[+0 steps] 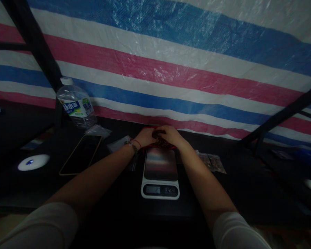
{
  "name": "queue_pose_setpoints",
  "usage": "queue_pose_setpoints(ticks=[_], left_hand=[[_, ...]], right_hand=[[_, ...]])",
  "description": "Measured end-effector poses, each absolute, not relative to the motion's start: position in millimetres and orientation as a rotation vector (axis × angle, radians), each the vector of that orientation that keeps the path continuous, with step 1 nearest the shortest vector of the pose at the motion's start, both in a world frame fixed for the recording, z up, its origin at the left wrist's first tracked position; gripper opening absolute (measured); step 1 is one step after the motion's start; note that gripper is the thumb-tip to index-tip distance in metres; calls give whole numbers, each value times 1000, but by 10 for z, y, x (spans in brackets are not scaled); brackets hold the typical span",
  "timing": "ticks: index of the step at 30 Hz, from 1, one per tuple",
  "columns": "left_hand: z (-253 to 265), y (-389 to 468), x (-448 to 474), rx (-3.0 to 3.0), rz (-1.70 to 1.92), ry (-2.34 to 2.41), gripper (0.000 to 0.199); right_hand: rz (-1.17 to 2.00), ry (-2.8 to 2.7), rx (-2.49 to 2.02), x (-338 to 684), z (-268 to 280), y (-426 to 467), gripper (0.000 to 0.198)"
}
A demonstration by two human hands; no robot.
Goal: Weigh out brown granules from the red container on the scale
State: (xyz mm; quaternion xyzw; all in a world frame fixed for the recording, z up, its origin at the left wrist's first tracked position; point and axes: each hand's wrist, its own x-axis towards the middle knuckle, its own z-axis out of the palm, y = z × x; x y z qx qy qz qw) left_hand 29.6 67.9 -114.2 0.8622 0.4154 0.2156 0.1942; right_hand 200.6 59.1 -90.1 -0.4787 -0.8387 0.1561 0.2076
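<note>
Head view: both sets of fingers bunched together at the far edge of the kitchen scale [160,173], curled around a small dark, speckled brownish bundle [162,141] with a red edge or cord showing around it. Too dim to make out exactly what it is. Left hand [145,136] grips its left side, right hand [169,135] covers the top and right side; fingertips of the two hands meet or overlap over the bundle. Both clenched on it, not released.

Bundle sits between the two hands, just over the back rim of the scale's platform, at or just above it; contact with the platform can't be told. Platform itself is glossy, reflecting the striped backdrop. Display strip at the near edge is lit, digits unreadable.

Left wrist carries a thin red string and a beaded bracelet [132,145]. Both forearms bare, pale sleeves pushed up near the elbows.

On the dark counter [235,193]: phone [81,154] face up, left of the scale, near the left forearm. Water bottle [76,104] upright behind the phone. Small clear bags [212,162] of brownish stuff right of the scale, just beside the right wrist. White round puck [33,162] with a blue light far left. Striped red-white-blue tarp [171,65] behind everything.
</note>
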Motion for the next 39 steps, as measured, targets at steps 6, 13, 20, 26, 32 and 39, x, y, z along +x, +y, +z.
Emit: queue_pose_setpoints(ticks=[6,13,20,26,32,39], left_hand=[[-1193,702,302,2359,625,1140,28],[-1192,694,313,2371,621,1142,32],[-1228,684,313,2304,680,1173,39],[-1233,692,308,2293,698,1156,38],[-1281,754,285,2327,732,1159,36],[-1279,757,285,2337,753,1115,48]], right_hand=[[419,-2276,-1296,1993,-873,534,51],[438,-2232,-1291,1987,-894,523,49],[320,-2234,-1315,1993,-1000,604,36],[291,-2246,-1306,1969,-1034,610,29],[172,-2172,-1383,1990,-939,577,23],[188,-2242,-1463,2077,-918,565,23]])
